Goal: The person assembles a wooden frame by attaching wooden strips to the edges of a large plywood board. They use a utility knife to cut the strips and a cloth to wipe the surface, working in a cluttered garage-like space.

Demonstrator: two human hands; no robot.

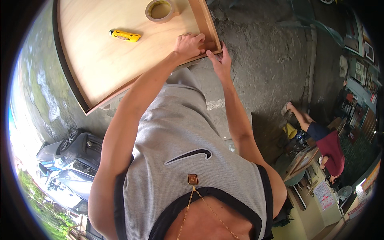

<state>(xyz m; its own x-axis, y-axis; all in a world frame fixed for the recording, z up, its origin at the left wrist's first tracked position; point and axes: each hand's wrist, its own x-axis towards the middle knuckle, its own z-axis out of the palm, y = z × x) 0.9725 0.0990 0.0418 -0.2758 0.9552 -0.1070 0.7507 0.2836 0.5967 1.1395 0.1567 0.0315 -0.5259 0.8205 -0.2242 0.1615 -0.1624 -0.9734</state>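
A shallow wooden frame (206, 25) with a pale plywood panel (104, 68) inside it lies in front of me. My left hand (191, 44) rests inside its near right corner, fingers curled against the inner side of the rim; whatever they pinch, if anything, is hidden. From outside, my right hand (222, 61) grips that same corner, thumb over the near edge and fingers along the outer side. On the panel lie a roll of brown tape (149, 12) and, farther left, a yellow utility knife (125, 36).
Worn concrete floor (260, 68) stretches around the frame. At the right, a person in a dark red shirt (331, 150) bends beside cluttered work tables and a fan (344, 193). Parked motorbikes (80, 148) and a car (66, 186) stand at the left, in bright daylight.
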